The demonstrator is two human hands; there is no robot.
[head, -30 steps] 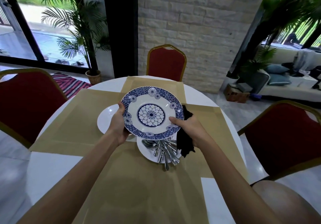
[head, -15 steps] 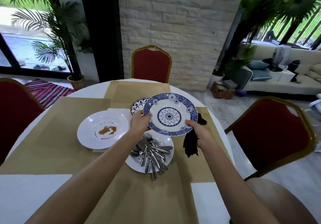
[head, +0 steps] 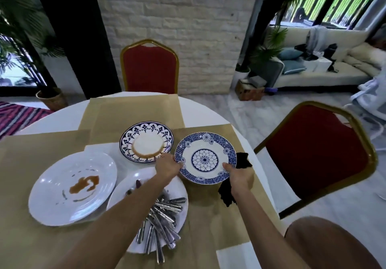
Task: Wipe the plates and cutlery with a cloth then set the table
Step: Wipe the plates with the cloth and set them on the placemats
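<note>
Round white table [head: 62, 116], mostly covered by tan paper sheets [head: 133, 114]. One red chair [head: 149, 68] at the far side, a second red chair [head: 313, 147] at the right.

Plates, big to small:
- white plate [head: 62, 202], near left, brown sauce smear in the well.
- cutlery plate [head: 179, 187], white, just right of it with rims overlapping. It carries the cutlery [head: 165, 212], a loose pile with handles pointing near. The left forearm crosses over it.
- dark floral plate [head: 146, 141], centre-far, brown ring round its white well.
- blue-patterned plate [head: 204, 159], right of the floral plate and far-right of the cutlery plate, over the right-hand paper sheet. Face up, looks clean. Can't tell if it touches the paper or sits just above it.

Black cloth [head: 226, 193]: bunched under the right palm. One end pokes out beyond the plate's right rim, the other hangs near the wrist.

Left hand [head: 167, 167]: grasps the blue-patterned plate at its left rim, fingers curled under the edge.
Right hand [head: 238, 174]: grasps the near-right rim, thumb on top, cloth trapped in the same grip.

So the plate sits between both hands, each on an opposite edge.
</note>
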